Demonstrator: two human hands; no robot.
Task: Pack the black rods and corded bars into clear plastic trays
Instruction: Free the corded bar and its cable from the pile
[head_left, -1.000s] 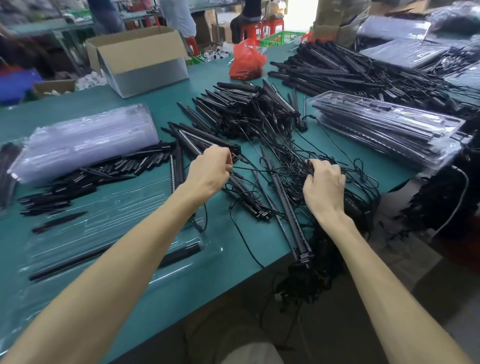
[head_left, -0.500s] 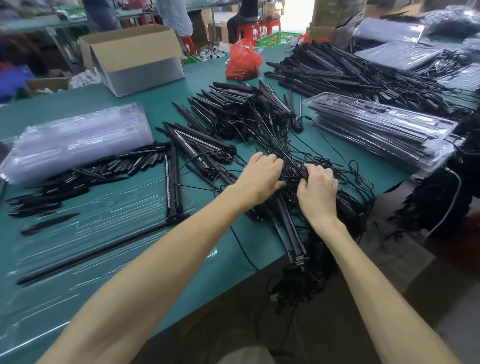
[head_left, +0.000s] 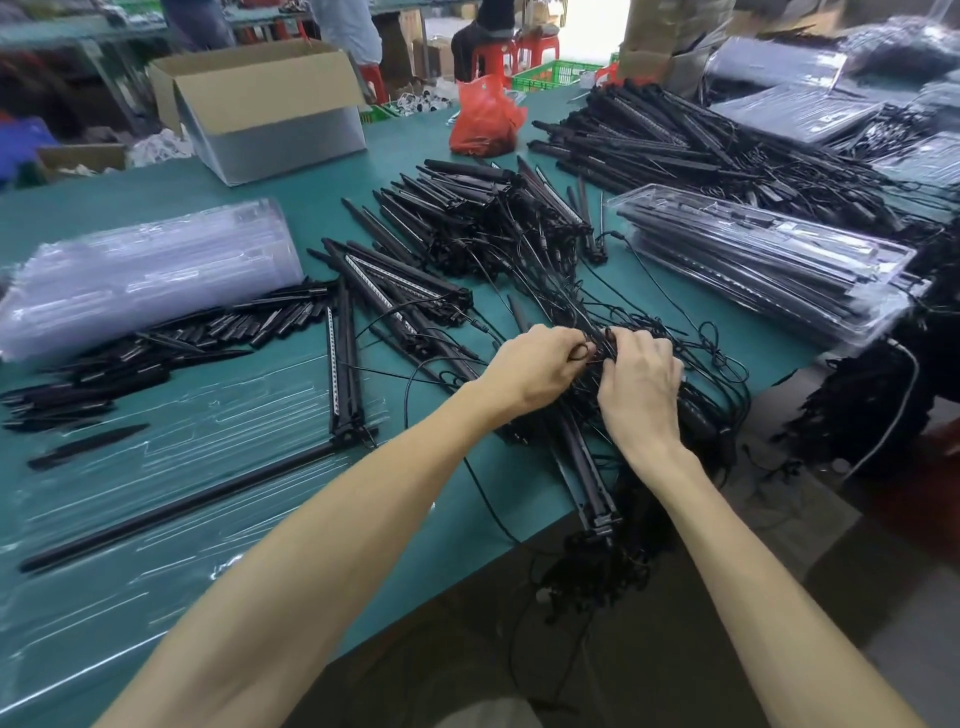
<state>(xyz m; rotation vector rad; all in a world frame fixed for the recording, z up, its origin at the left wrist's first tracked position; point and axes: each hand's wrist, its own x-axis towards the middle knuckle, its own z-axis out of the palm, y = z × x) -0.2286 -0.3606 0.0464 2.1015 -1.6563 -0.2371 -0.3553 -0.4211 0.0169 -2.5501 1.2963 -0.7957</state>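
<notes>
Since the left hand (head_left: 524, 371) crossed beside the right hand (head_left: 641, 387) | both pinch the cord tangle (head_left: 592, 317) at front edge of counter (head_left: 405, 171) | untangling precedes packing

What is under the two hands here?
A tangle of black cords lying over corded bars; the left hand and right hand both pinch cords. The table beneath the tangle is covered.
</notes>
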